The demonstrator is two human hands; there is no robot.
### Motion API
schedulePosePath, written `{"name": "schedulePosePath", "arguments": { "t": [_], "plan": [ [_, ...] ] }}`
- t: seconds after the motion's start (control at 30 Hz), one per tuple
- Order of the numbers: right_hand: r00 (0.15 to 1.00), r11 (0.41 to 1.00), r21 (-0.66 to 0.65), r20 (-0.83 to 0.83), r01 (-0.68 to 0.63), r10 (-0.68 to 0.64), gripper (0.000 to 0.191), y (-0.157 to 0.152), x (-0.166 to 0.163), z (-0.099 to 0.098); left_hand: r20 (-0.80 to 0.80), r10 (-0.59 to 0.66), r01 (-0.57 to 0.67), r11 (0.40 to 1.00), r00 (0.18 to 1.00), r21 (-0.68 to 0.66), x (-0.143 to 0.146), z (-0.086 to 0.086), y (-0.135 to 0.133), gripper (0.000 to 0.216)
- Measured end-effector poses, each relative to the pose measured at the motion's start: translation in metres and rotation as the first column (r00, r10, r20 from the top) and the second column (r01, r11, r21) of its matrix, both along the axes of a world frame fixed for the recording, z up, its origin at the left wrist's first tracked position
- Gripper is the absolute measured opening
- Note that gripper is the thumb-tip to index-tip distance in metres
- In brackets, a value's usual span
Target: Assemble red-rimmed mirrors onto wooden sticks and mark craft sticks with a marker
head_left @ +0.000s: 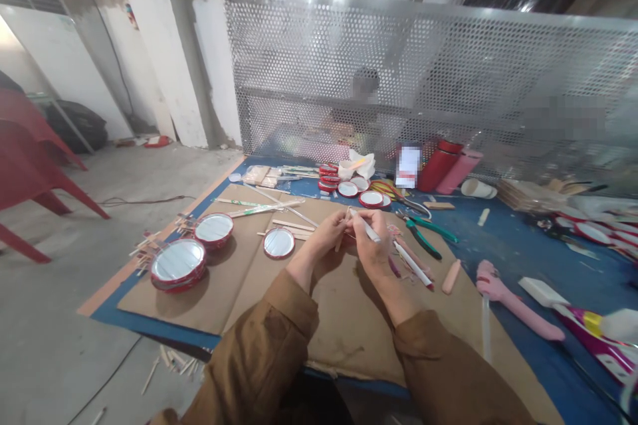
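Over the brown cardboard (343,329), my two hands meet close together. A white pen-like stick (369,231) is pinched in the fingers of my right hand (375,249). My left hand (326,234) is closed, with thin pale wood showing at its fingertips; the fingers hide most of that piece. To the left lie a small red-rimmed white disc (279,243) and thin wooden sticks (292,227). Just right of my right hand rests a white marker with a dark red end (413,264).
Stacked red-rimmed discs (178,262) stand at left. Green-handled pliers (423,239), a pink curved-handled tool (523,305) and a purple-and-white power strip (593,325) lie at right. Behind are a red bottle (438,167), a phone (409,167) and a perforated metal screen (299,53).
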State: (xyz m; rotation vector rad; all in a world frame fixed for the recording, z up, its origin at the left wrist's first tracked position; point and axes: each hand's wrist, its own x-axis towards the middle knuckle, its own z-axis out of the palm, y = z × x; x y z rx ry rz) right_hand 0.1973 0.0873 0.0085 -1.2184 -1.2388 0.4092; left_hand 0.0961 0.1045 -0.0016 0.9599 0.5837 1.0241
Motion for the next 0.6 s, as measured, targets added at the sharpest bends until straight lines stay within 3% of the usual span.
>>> {"name": "schedulePosePath", "arguments": {
  "t": [0.2,0.4,0.6],
  "plan": [
    [0.997,0.999,-0.018,-0.074,0.032,-0.033,0.022,-0.002,-0.002,0.004,-0.018,-0.043,0.044,0.998,0.999,0.04,-0.001,-0.004,0.009,0.036],
    [1.0,0.999,-0.049,-0.008,0.016,-0.017,0.026,-0.003,-0.001,0.004,-0.056,-0.021,0.022,0.999,0.998,0.029,-0.003,-0.007,0.011,0.034],
    [0.997,1.0,-0.02,-0.071,0.024,-0.026,0.021,-0.002,0.0,0.002,0.001,-0.035,0.035,0.999,0.999,0.025,0.0,-0.004,0.006,0.033]
  ]
}}
